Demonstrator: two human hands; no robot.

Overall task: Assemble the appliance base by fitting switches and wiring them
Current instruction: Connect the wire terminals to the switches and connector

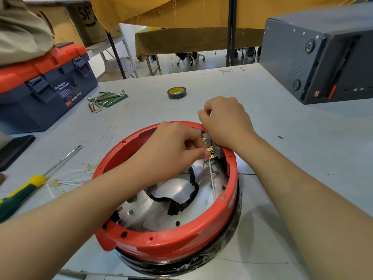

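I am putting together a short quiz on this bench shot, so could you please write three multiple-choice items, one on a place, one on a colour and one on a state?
1. Where does the screwdriver lie?
A. On the table left of the red base
B. Inside the red base
C. On top of the toolbox

2. What colour is the rim of the appliance base?
A. Blue
B. Red
C. Yellow

3. What is the left hand doing?
A. Lying flat on the table
B. Gripping the screwdriver
C. Pinching a brass terminal at the switch

Answers:
1 A, it rests on the grey table beside loose white wires.
2 B, the ring is plainly red.
3 C, its fingertips close on the gold connector inside the rim, while the right hand grips the rim's outside.
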